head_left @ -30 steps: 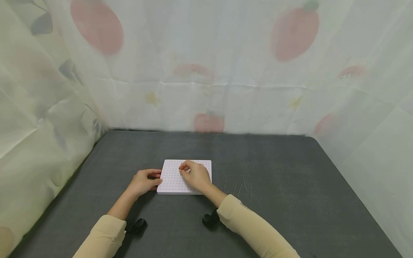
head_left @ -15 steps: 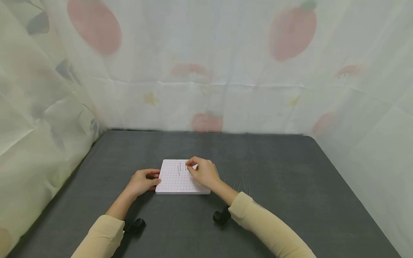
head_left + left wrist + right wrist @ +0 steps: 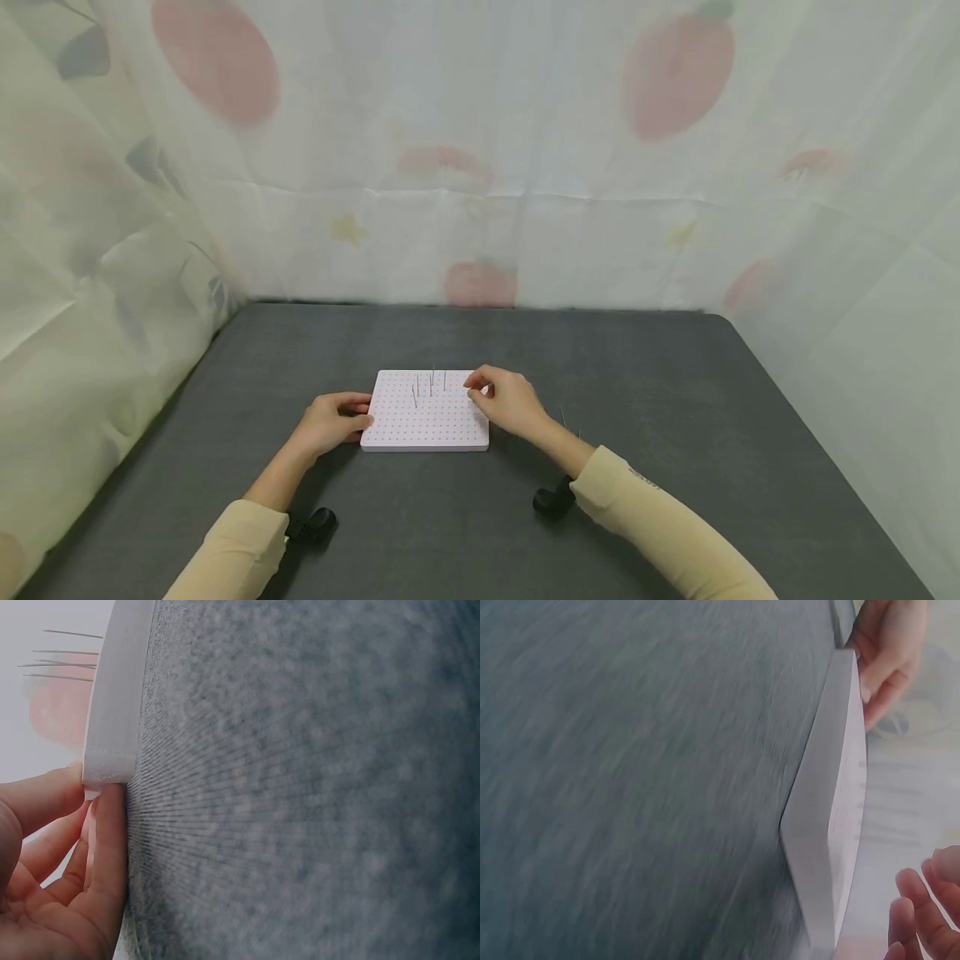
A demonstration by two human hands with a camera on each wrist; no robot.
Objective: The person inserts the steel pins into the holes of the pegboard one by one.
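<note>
A white board with rows of small holes (image 3: 420, 427) lies flat on the dark table. Several thin needles (image 3: 445, 381) stand upright near its far side, one leaning; the left wrist view shows these needles (image 3: 67, 665) from the side. My left hand (image 3: 326, 425) grips the board's left edge, thumb at the top rim and fingers along the side. Over the board's far right corner is my right hand (image 3: 512, 402), its fingers loosely bent. The right wrist view shows no needle between the right hand's fingers (image 3: 919, 915).
Loose needles (image 3: 562, 414) lie on the table (image 3: 660, 400) right of the board, mostly hidden behind the right forearm. A printed curtain (image 3: 360, 250) hangs at the back and both sides. Black wrist devices (image 3: 553, 500) hang below the sleeves.
My right hand has left the standing needles and moved right to the board's corner, uncovering them. The left hand keeps its hold on the board's edge.
</note>
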